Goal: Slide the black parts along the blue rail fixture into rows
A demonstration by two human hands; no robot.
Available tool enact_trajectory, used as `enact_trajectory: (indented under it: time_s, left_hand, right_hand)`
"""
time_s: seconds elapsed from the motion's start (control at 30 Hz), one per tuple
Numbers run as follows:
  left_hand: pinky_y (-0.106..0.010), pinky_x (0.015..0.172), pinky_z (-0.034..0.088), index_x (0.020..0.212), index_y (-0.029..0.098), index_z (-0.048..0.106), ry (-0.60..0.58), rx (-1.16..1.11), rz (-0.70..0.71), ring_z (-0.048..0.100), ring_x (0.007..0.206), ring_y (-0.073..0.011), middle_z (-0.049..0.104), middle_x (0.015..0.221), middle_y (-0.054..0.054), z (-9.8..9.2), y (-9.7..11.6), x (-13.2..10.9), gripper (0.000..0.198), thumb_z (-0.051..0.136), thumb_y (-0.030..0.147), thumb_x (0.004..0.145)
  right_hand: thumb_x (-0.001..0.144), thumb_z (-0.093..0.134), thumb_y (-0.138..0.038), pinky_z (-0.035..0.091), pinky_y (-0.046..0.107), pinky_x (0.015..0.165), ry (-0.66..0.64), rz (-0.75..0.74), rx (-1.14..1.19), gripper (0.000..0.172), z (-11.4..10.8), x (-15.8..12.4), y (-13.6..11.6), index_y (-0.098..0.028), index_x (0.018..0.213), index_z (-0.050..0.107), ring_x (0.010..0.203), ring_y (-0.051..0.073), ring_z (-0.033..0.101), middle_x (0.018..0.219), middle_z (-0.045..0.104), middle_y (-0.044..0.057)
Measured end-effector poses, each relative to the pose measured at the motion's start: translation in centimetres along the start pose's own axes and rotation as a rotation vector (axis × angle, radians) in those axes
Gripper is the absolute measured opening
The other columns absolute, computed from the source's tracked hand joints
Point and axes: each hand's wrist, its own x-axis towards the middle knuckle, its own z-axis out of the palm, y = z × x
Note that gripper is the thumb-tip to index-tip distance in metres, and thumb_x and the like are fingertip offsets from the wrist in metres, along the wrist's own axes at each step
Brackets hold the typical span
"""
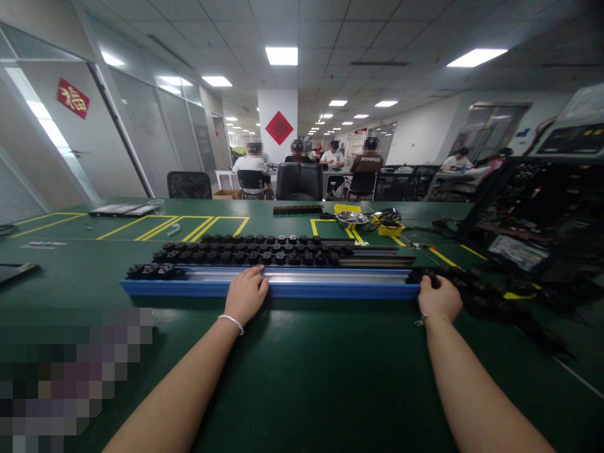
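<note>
A long blue channel with a bright metal inside lies across the green table in front of me. My left hand is closed over its near wall, left of the middle. At the channel's right end, my right hand pinches a small black part; its details are partly hidden by the fingers. Several black round-topped parts sit in the left end of the channel. Just behind it, rows of similar black parts stand on dark rails.
A heap of black parts lies right of my right hand. Farther back are a metal bowl, a yellow container with black cable, and a dark strip. An open machine frame stands at right. People sit at far tables.
</note>
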Motion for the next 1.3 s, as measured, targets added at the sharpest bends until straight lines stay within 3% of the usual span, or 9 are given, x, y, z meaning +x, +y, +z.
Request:
enact_trajectory:
  time_s: [0.3,0.6,0.93,1.13,1.3]
  left_hand:
    - [-0.04,0.099,0.041,0.078,0.021,0.071,-0.003,0.0,0.007,0.055,0.111,-0.0228,0.062,0.122,-0.004,0.0,0.1,0.0,0.035,0.038,0.031,0.087]
    - [-0.04,0.098,0.042,0.078,0.021,0.07,-0.002,0.007,0.006,0.055,0.111,-0.0224,0.062,0.122,-0.004,-0.2,0.2,0.0,0.034,0.039,0.03,0.087]
    - [-0.041,0.099,0.041,0.076,0.021,0.07,0.014,-0.01,0.006,0.056,0.11,-0.0237,0.063,0.121,-0.004,-0.2,0.3,0.0,0.033,0.039,0.029,0.086]
    - [-0.041,0.097,0.043,0.075,0.022,0.07,0.005,-0.007,0.006,0.056,0.11,-0.0238,0.063,0.12,-0.004,-0.3,0.3,0.0,0.034,0.038,0.03,0.087]
    - [-0.042,0.097,0.042,0.076,0.021,0.07,-0.003,-0.013,0.009,0.056,0.11,-0.0246,0.062,0.121,-0.005,-0.3,0.2,0.0,0.034,0.038,0.03,0.086]
  right_hand:
    - [0.074,0.048,-0.039,0.041,0.04,0.087,0.047,-0.039,0.012,0.041,0.4,0.1,0.5,-0.011,0.101,0.063,0.09,0.027,0.052,0.091,0.059,0.013]
    - [0.073,0.049,-0.037,0.042,0.042,0.086,0.07,0.091,0.031,0.043,0.3,0.5,0.9,-0.011,0.104,0.064,0.091,0.028,0.056,0.095,0.063,0.013]
    - [0.071,0.05,-0.042,0.043,0.04,0.077,0.04,0.194,-0.097,0.047,-4.5,0.6,1.0,-0.014,0.106,0.063,0.091,0.029,0.055,0.099,0.061,0.015]
    - [0.067,0.053,-0.047,0.043,0.045,0.07,-0.071,0.162,-0.33,0.049,-8.1,2.0,4.4,-0.017,0.105,0.063,0.095,0.036,0.055,0.103,0.059,0.019]
    - [0.064,0.055,-0.05,0.038,0.054,0.077,-0.02,0.244,-0.473,0.051,-9.4,3.0,8.1,-0.02,0.104,0.064,0.109,0.042,0.045,0.11,0.055,0.024]
